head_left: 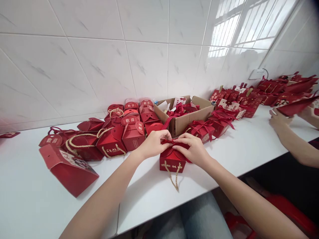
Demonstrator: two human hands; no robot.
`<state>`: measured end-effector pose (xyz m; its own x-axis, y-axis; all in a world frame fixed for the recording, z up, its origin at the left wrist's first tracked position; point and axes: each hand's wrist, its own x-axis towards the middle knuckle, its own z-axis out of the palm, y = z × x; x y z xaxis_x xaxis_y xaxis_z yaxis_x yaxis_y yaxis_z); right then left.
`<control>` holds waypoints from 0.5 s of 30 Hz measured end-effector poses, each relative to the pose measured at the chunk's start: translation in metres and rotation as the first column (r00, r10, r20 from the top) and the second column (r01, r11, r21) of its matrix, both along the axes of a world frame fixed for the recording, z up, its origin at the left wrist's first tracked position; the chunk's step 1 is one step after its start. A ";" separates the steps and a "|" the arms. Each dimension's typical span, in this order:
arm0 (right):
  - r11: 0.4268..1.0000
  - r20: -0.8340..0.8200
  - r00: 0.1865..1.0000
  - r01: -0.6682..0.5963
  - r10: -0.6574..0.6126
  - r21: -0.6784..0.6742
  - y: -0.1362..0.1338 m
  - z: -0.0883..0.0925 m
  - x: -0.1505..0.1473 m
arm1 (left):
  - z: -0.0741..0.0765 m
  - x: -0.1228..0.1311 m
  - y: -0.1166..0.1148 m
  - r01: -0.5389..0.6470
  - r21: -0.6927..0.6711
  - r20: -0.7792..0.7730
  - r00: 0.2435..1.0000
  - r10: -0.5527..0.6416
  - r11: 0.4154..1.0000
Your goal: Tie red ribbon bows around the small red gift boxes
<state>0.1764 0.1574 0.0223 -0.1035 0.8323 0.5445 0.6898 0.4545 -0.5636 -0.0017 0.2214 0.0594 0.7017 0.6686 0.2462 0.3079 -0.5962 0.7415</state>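
Observation:
A small red gift box (172, 162) with gold lettering stands upright on the white table in front of me, its twisted gold cord handle hanging down the front. Both hands meet over its top, pinching a dark red ribbon (171, 142) that lies across the lid. My left hand (156, 143) closes thumb and fingers on the ribbon's left part. From the other side my right hand (191, 147) grips it near the middle, partly hiding the lid's right side. Just behind, a similar box with a tied red bow (202, 127) sits close to my right hand.
Several red boxes (112, 142) crowd the left, one larger box (72, 169) lying nearer me. An open cardboard box (190, 119) holding ribbons stands against the tiled wall. More red boxes line the right, where another person's hands (280, 121) hold a red item.

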 end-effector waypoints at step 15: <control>0.848 -0.459 0.888 -0.222 -0.028 -0.481 0.011 0.006 0.002 | -0.003 -0.001 0.005 0.076 0.010 0.022 0.997 -0.076 0.997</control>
